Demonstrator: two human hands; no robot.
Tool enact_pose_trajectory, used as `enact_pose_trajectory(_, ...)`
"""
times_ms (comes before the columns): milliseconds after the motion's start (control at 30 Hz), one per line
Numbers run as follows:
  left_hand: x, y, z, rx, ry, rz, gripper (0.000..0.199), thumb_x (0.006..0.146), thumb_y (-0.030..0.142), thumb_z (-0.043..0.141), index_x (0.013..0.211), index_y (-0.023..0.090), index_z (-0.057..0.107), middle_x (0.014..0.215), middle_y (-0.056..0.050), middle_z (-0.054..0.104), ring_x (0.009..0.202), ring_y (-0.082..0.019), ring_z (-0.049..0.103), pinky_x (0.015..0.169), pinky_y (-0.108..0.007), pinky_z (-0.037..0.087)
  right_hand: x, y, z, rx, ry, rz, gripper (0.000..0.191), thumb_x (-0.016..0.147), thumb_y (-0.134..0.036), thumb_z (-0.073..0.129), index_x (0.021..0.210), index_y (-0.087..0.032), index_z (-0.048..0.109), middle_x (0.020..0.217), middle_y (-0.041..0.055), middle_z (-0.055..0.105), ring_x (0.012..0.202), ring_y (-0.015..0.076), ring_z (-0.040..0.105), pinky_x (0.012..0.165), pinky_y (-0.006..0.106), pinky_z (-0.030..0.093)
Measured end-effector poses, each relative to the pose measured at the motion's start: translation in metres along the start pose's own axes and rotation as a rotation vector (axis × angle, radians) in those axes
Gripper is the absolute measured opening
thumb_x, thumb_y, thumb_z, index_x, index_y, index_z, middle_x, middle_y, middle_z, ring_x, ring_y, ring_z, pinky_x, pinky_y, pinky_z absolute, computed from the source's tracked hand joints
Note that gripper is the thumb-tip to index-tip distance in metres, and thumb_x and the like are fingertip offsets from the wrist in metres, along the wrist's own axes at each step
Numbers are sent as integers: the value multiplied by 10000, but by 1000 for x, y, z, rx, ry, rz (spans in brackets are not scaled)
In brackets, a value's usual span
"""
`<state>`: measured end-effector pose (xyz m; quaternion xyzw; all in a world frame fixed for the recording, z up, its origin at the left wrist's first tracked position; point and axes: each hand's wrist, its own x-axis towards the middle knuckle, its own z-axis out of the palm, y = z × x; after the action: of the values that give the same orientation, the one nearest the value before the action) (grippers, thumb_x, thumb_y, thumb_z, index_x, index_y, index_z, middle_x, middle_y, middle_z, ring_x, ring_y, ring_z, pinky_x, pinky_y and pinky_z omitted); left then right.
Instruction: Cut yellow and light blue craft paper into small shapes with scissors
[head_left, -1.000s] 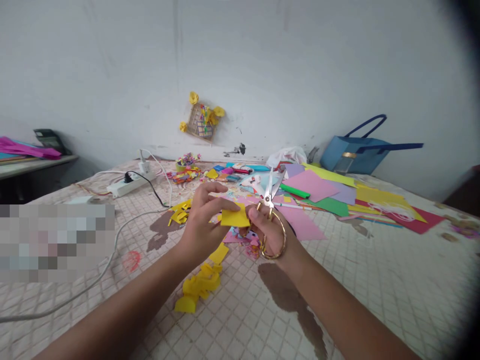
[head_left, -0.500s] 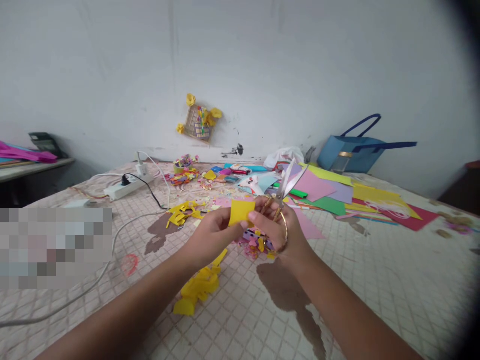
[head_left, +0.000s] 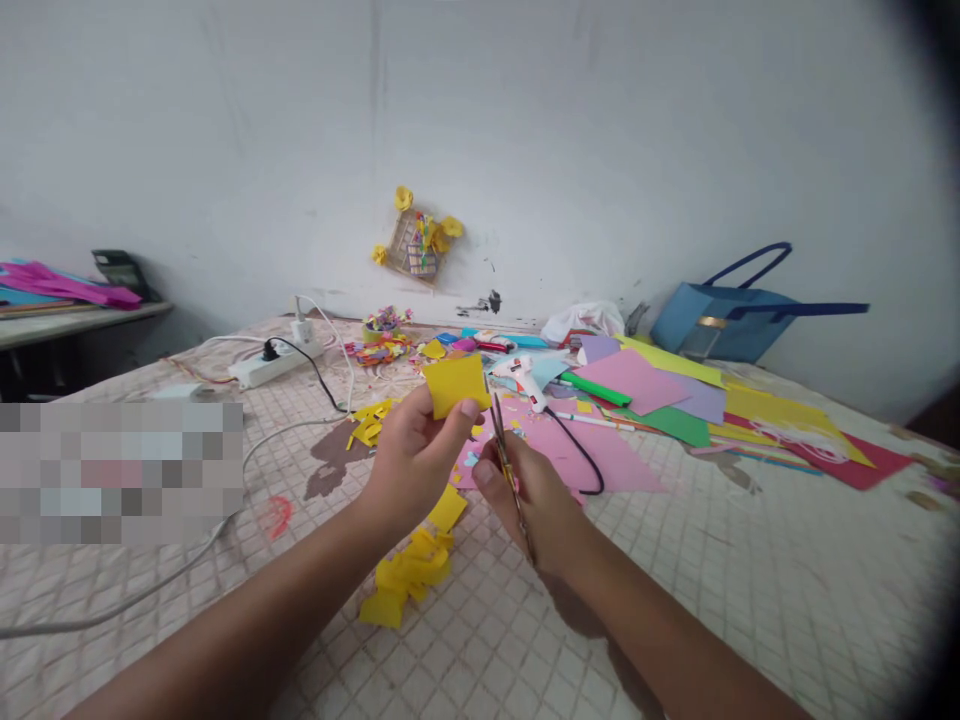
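A small square of yellow craft foam or paper (head_left: 454, 384) is pinched between the thumb and fingers of my left hand (head_left: 420, 455). My right hand (head_left: 536, 500) grips gold-handled scissors (head_left: 501, 432), their blades pointing up close to the square's right edge. Whether the blades touch the edge I cannot tell. Below my left hand, cut yellow pieces (head_left: 411, 572) lie in a loose pile on the table. More yellow scraps (head_left: 369, 424) are behind that hand. A pink sheet (head_left: 615, 462) with small bits on it lies beyond my right hand.
A white glue gun (head_left: 525, 380) with a black cord rests beyond my hands. Coloured sheets (head_left: 637, 380) spread to the right, near a blue bag (head_left: 731, 318). At the left stands a white power strip (head_left: 274, 366), with cables across the tabletop (head_left: 480, 660).
The scissors have turned from lying across my right palm to upright beside the yellow square. My right hand has moved away from the square, which my left hand now holds alone.
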<state>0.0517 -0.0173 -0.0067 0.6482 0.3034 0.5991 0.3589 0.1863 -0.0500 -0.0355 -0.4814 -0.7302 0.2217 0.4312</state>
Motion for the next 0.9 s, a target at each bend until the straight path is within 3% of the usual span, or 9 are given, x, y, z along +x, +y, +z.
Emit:
enact_pose_trajectory(167,-2,-4,2,124,-27,-66,200,792,338,534,733,152,583,666,-8,583,611,-122,544,555,-228,421,0,1,-2,-40,-3,6,273,867,-452,447,785,-193,427,661,-8,494,578,125,431,512,254,304)
enact_pose_trajectory(900,-3,-7,2,171,-56,-91,242,794,370,528,720,147,586,685,-16,601,645,-135,558,577,-240,430,0,-1,-3,66,-20,-5,305,864,-490,436,846,-189,478,682,-4,536,578,121,452,522,248,329)
